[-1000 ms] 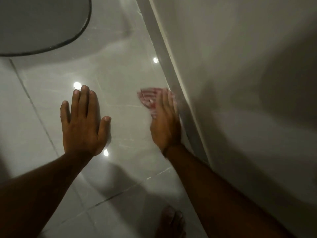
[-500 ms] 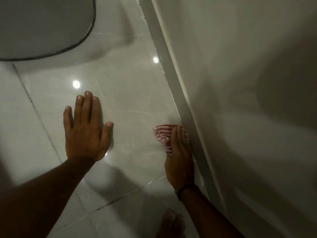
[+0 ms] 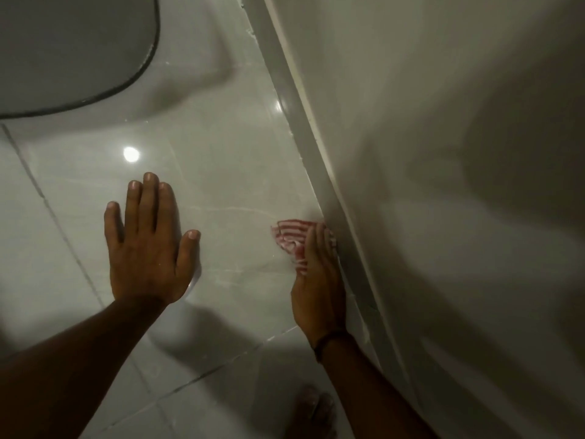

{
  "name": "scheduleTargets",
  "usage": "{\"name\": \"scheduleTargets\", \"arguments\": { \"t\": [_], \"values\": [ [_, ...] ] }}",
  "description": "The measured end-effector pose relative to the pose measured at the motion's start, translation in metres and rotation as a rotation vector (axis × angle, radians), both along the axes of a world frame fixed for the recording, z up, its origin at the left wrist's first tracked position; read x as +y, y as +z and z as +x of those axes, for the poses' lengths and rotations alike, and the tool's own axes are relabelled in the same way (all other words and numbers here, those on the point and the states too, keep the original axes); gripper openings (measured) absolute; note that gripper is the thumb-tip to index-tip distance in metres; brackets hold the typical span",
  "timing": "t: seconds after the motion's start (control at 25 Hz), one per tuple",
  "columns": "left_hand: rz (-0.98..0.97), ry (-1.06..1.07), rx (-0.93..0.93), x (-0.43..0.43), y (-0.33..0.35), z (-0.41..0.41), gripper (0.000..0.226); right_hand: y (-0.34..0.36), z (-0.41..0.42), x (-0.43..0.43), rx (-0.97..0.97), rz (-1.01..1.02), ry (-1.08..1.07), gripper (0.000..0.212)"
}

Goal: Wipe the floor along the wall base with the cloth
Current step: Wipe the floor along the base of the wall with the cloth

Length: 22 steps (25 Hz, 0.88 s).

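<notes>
Floor [image 3: 221, 172] of glossy grey tile meets a pale wall [image 3: 411, 153] at a grey skirting [image 3: 304, 144]. Right hand [image 3: 319, 286], fingers flat, presses the striped cloth [image 3: 291, 237] on the floor against the skirting; left hand [image 3: 148, 248] lies splayed on the tile.

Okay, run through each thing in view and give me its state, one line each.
Left hand: flat on the floor, fingers spread, holding nothing.
Right hand: pressing the cloth down at the wall base.
Cloth: red-and-white striped, crumpled, partly under the fingers, beside the skirting.
Floor tiles: glossy, reflecting a light.
Skirting: runs along the wall.
</notes>
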<state>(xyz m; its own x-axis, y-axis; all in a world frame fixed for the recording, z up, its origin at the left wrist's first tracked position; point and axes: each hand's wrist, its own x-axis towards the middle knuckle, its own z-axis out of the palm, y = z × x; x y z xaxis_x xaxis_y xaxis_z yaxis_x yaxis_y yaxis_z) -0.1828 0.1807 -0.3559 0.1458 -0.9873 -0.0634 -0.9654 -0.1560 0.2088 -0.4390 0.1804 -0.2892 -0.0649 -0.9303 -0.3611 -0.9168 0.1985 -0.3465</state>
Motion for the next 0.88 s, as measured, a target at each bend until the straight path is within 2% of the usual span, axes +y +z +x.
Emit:
{"name": "scheduleTargets", "arguments": {
  "t": [0.12, 0.28, 0.48, 0.56, 0.68, 0.88],
  "values": [
    [0.013, -0.003, 0.01, 0.0, -0.001, 0.0, 0.085, -0.01, 0.026, -0.047, -0.049, 0.004, -0.019, 0.064],
    [0.017, -0.003, -0.003, -0.001, -0.002, 0.003, 0.085, -0.028, 0.062, -0.117, -0.035, -0.091, 0.06, 0.073],
    [0.029, 0.0, 0.015, -0.001, -0.001, 0.002, 0.085, -0.011, 0.008, -0.007, 0.026, -0.076, 0.019, 0.062],
    [0.018, 0.0, 0.02, 0.0, -0.002, 0.0, 0.085, -0.015, -0.001, 0.009, 0.032, -0.087, 0.018, 0.062],
    [0.013, 0.002, 0.025, -0.001, -0.001, 0.001, 0.084, -0.025, 0.023, -0.049, -0.018, -0.111, 0.069, 0.062],
    [-0.035, -0.015, -0.021, 0.001, -0.001, 0.0, 0.081, -0.042, 0.089, -0.188, 0.0, -0.191, 0.226, 0.076]
  ]
}}
